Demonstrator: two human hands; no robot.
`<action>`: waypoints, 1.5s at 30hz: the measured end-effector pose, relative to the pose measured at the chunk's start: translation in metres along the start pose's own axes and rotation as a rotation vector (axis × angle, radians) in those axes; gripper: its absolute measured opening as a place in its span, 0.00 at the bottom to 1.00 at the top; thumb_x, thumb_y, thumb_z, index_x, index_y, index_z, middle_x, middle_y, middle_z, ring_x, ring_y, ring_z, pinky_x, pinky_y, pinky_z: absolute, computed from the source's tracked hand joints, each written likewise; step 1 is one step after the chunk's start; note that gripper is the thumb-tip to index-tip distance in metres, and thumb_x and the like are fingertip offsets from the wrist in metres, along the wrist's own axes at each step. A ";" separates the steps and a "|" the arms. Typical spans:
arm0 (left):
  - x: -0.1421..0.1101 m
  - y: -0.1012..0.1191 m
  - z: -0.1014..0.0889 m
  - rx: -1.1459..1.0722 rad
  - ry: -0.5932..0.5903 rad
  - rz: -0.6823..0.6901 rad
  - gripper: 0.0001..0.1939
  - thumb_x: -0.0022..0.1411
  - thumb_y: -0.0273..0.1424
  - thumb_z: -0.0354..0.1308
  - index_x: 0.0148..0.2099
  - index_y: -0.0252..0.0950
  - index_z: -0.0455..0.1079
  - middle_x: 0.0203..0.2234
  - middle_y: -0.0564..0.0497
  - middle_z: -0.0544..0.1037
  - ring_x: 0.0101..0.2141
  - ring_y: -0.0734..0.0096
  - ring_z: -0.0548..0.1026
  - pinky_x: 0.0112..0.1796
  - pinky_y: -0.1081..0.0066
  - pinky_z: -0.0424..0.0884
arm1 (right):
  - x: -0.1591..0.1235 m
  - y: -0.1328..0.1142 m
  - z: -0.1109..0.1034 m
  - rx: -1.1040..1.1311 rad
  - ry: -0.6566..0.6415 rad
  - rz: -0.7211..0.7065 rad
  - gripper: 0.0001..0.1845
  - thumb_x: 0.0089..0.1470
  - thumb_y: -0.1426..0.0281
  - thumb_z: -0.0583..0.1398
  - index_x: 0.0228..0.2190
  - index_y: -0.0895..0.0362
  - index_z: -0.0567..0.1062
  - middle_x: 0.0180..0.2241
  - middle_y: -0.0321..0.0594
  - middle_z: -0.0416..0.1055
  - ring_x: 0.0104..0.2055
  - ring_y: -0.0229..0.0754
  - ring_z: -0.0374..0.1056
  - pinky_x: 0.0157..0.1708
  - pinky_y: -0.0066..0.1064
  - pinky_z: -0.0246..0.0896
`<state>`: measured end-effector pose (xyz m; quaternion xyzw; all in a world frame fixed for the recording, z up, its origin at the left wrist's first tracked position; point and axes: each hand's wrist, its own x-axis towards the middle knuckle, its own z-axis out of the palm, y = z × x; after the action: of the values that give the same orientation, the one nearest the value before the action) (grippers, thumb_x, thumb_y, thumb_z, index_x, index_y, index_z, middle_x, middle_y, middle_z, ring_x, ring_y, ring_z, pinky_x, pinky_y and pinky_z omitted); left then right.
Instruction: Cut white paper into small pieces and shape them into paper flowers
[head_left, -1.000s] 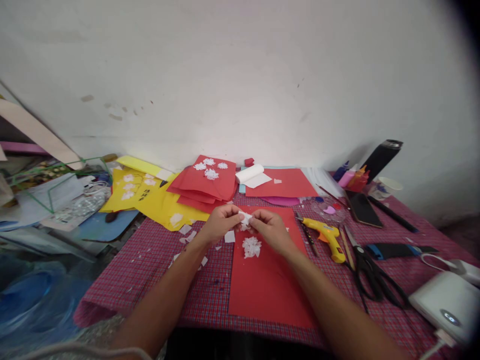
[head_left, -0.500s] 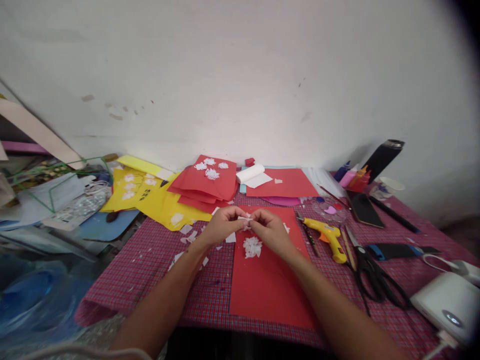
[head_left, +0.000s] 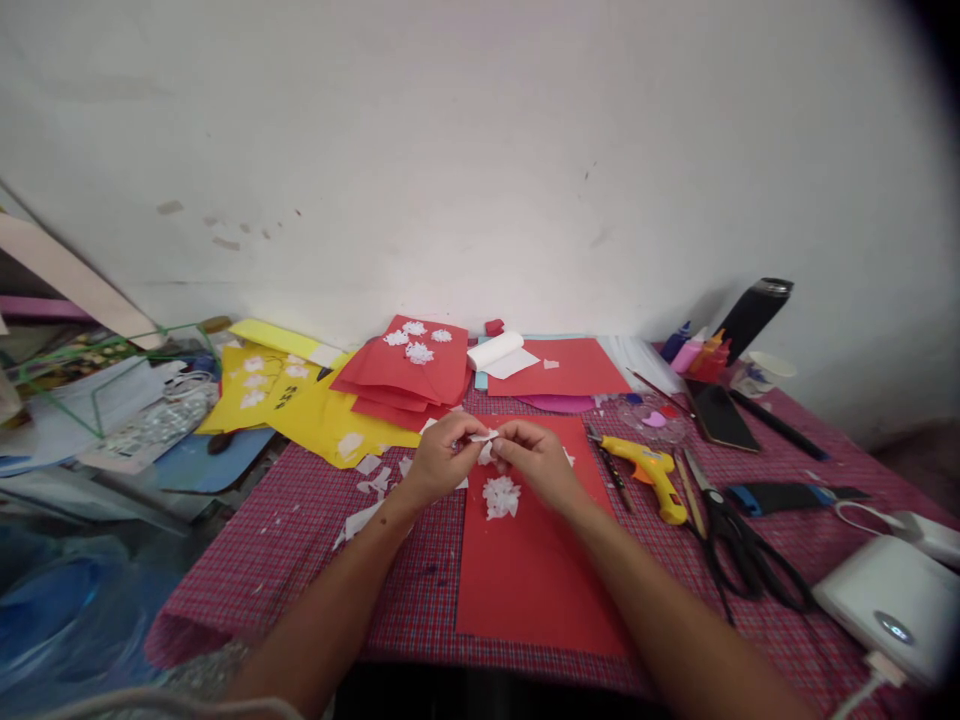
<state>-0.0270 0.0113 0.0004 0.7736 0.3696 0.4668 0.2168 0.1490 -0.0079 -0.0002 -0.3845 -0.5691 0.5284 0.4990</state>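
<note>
Between my fingertips is a small piece of white paper (head_left: 485,447), held above a red sheet (head_left: 536,585). My left hand (head_left: 442,458) pinches its left side, and my right hand (head_left: 538,462) pinches it from the right. Just below them a ruffled white paper flower (head_left: 501,497) lies on the red sheet. Another bit of white shows past my right hand, mostly covered by it. Torn paper scraps (head_left: 375,482) are scattered left of my left wrist.
A yellow glue gun (head_left: 651,470), black scissors (head_left: 739,545) and a blue-black knife (head_left: 787,497) lie at right. Behind are red sheets with white flowers (head_left: 418,353), a white paper roll (head_left: 496,351), paint bottles (head_left: 696,352) and a black flask (head_left: 759,315). Yellow paper (head_left: 322,415) lies at left.
The camera view has shifted slightly. My fingers have changed their hold a little on the white paper, and more of it shows between them.
</note>
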 end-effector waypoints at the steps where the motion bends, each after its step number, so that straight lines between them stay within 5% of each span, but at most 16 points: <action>1: 0.000 0.000 0.000 0.000 -0.008 0.010 0.06 0.61 0.27 0.55 0.38 0.37 0.74 0.33 0.47 0.77 0.36 0.67 0.73 0.42 0.68 0.67 | 0.000 0.000 0.000 0.016 0.009 0.002 0.09 0.51 0.64 0.63 0.27 0.56 0.72 0.21 0.32 0.68 0.23 0.36 0.62 0.24 0.27 0.56; 20: 0.001 -0.004 -0.001 0.033 -0.018 0.233 0.11 0.63 0.23 0.56 0.45 0.38 0.76 0.34 0.47 0.79 0.37 0.68 0.75 0.40 0.67 0.70 | 0.006 0.008 -0.005 0.306 -0.040 0.098 0.07 0.50 0.66 0.65 0.26 0.57 0.76 0.24 0.36 0.73 0.22 0.34 0.65 0.23 0.26 0.57; 45: 0.000 -0.007 0.000 0.036 -0.031 0.268 0.13 0.62 0.21 0.55 0.45 0.39 0.75 0.35 0.48 0.78 0.37 0.69 0.75 0.40 0.68 0.71 | 0.005 0.005 -0.005 0.293 -0.067 0.090 0.07 0.51 0.68 0.64 0.25 0.58 0.75 0.23 0.36 0.73 0.21 0.34 0.65 0.22 0.26 0.55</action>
<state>-0.0300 0.0162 -0.0044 0.8271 0.2677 0.4728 0.1442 0.1525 -0.0011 -0.0044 -0.3145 -0.4845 0.6402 0.5064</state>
